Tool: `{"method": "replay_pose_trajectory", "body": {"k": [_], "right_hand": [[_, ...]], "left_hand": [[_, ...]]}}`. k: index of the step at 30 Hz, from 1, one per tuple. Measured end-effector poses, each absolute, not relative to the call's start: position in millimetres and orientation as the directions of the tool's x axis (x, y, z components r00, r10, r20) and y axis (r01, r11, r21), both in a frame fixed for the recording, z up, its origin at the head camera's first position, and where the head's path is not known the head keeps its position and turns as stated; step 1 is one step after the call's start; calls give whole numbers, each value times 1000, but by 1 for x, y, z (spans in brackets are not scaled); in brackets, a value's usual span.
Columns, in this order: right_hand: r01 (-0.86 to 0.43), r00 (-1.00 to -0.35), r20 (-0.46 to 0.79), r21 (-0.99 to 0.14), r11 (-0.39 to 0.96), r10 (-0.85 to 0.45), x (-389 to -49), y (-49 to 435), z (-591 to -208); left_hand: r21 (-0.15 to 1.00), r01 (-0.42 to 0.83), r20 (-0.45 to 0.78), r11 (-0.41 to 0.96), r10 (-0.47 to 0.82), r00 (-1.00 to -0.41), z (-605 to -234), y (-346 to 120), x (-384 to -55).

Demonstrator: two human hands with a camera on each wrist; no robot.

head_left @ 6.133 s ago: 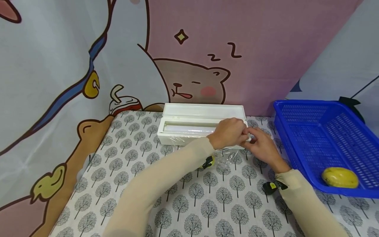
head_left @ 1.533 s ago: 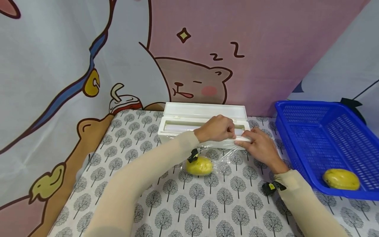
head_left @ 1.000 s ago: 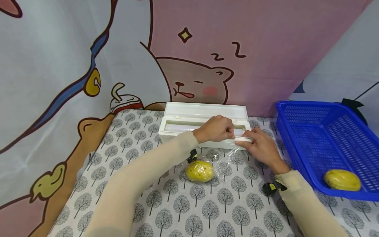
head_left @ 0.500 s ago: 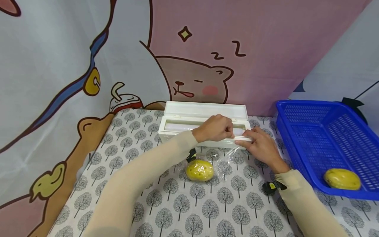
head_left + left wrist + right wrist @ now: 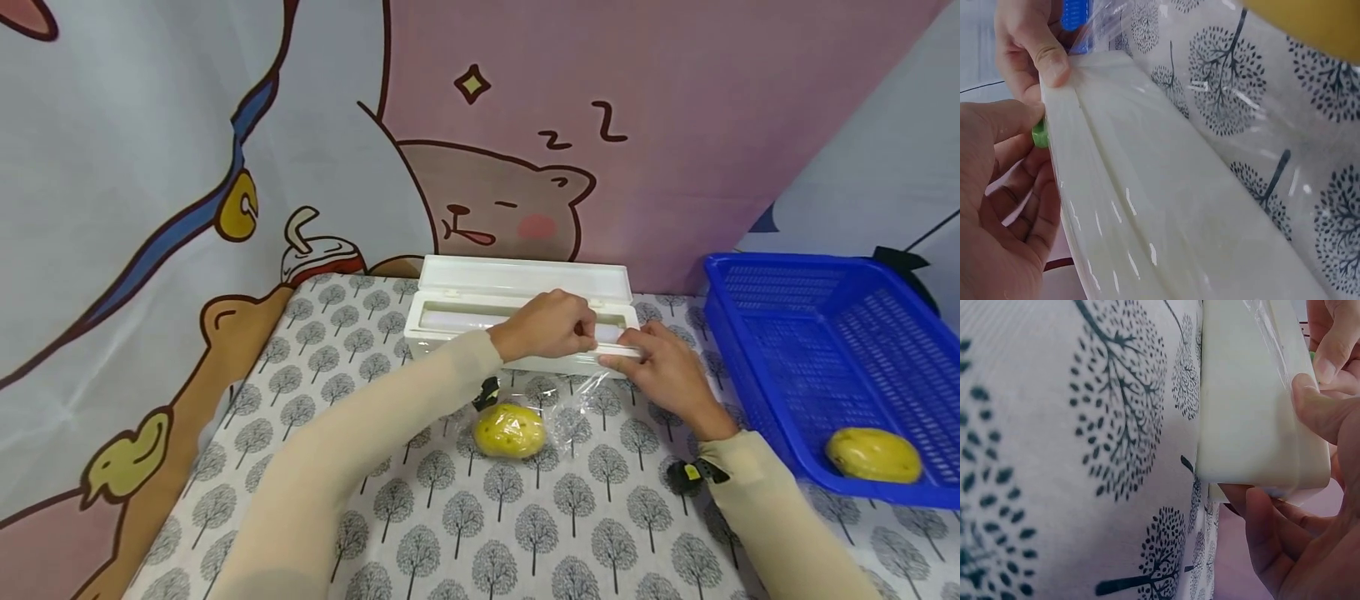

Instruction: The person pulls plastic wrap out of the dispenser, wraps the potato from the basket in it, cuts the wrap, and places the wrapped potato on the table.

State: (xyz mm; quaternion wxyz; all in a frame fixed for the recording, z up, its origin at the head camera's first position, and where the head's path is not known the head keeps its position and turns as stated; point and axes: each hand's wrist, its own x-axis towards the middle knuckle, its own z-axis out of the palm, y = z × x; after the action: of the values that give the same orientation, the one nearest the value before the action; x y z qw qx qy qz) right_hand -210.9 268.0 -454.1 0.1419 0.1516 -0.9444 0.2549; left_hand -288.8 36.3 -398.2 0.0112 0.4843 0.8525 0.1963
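my left hand [image 5: 547, 325] with thumb and finger together on a green piece [image 5: 1040, 135], which only wrist views show, my right hand [image 5: 667, 375] clamped on three o'clock end of white box [image 5: 558, 364], yellow fruit [image 5: 510, 432] under clear film [image 5: 573, 406] at box's six o'clock

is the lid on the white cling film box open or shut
Open: the lid stands tipped back behind the box, and the film roll shows inside.

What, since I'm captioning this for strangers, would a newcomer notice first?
Probably the blue basket on the head view's right, holding one yellow fruit. Another yellow fruit, clear film over it, lies in front of the open white box, with left hand and right hand at its rim.
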Motion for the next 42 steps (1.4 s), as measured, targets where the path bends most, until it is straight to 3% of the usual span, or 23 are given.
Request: {"method": "replay_pose_trajectory", "body": {"k": [9, 19, 30, 42], "right_hand": [[-364, -911, 352, -442, 820, -215, -210, 267, -453], [-363, -915, 337, -446, 818, -222, -210, 266, -451], [-348, -924, 316, -463, 815, -215, -208, 265, -450], [-325, -934, 293, -467, 822, -203, -209, 266, -450]], "left_hand": [[368, 817, 198, 445, 820, -536, -402, 32, -284], [448, 755, 205, 479, 767, -608, -406, 36, -283], [338, 836, 272, 433, 805, -527, -409, 37, -284], [401, 835, 287, 377, 814, -505, -413, 36, -289]]}}
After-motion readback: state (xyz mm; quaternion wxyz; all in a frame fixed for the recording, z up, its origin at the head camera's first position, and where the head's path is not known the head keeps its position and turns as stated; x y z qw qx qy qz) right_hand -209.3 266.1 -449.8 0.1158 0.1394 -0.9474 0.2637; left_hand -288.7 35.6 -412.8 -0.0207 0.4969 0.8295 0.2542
